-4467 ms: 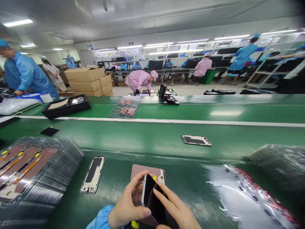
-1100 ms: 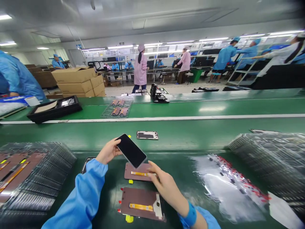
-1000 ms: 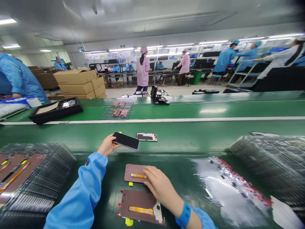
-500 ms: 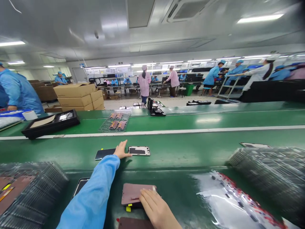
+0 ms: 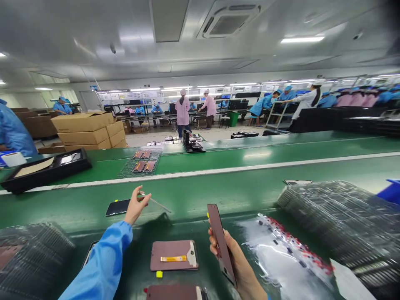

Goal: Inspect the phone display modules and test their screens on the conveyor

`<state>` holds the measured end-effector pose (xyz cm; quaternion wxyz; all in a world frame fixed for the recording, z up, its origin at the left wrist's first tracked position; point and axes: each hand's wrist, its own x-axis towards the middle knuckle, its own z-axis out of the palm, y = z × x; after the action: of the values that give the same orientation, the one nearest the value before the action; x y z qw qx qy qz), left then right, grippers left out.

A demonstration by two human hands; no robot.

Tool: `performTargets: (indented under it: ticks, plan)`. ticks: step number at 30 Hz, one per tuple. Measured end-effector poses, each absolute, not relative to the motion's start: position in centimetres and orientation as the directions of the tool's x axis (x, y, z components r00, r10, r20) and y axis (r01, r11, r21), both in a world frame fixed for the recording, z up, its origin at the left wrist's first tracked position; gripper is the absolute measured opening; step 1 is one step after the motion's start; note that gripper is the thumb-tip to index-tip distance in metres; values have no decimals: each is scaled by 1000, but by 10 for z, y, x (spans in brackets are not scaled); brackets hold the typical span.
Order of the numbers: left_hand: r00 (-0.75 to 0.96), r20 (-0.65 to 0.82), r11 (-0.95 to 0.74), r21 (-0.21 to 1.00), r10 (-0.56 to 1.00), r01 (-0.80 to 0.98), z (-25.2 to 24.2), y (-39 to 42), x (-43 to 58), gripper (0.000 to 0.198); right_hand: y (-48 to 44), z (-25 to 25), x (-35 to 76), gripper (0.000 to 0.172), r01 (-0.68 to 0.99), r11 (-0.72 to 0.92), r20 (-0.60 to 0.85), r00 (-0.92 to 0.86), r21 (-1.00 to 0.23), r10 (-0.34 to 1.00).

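Observation:
My left hand (image 5: 137, 205) is pinched on a phone frame (image 5: 161, 205), lifted off the green bench and seen almost edge-on. A dark phone screen (image 5: 117, 208) with a yellow tab lies just left of that hand. My right hand (image 5: 239, 260) grips a phone screen panel (image 5: 221, 241), brown backing showing, tilted upright above the bench. Between my arms lies another brown-backed screen panel (image 5: 174, 246) with an orange flex cable and a yellow tab. Below it, a further brown-backed panel (image 5: 171, 293) is cut off by the bottom edge.
Stacked clear plastic trays stand at left (image 5: 34, 262) and right (image 5: 340, 225). Beside the right stack lies a pile of clear film (image 5: 281, 258) with red tabs. Across the white line are a tray of panels (image 5: 142, 162) and a black tray (image 5: 46, 168). Co-workers stand beyond.
My left hand has picked up the phone frame from the bench. My right hand has lifted a screen panel and moved right, uncovering the panel with the orange cable. The view has shifted right.

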<state>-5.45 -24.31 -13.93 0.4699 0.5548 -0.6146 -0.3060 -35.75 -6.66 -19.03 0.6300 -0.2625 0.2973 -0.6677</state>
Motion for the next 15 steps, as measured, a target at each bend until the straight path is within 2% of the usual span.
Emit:
performTargets:
  ticks: [2,5,9,13,15]
  plan:
    - [70,178,154,952,-982,-263,-128,-208,-58,89,-61,-184,-358,48,655,-60,36,-50,-753,-998]
    - [-3,68,68,996,-998,-58,-119,-146,-66,98,-52,-175,-358,51,568,-112,135,0,-815,-991]
    - [-205,-58,-103,971,-977,216,-130,-79,-77,93,-43,-169,-355,52,417,-202,224,5,-886,-975]
    - [-282,-27,-116,946,-959,304,-145,-45,-84,94,-34,-174,-350,67,282,-294,348,164,-913,-923]
    - [-300,-41,-134,946,-953,296,-144,-37,-87,94,-29,-178,-347,67,149,-351,378,234,-924,-896]
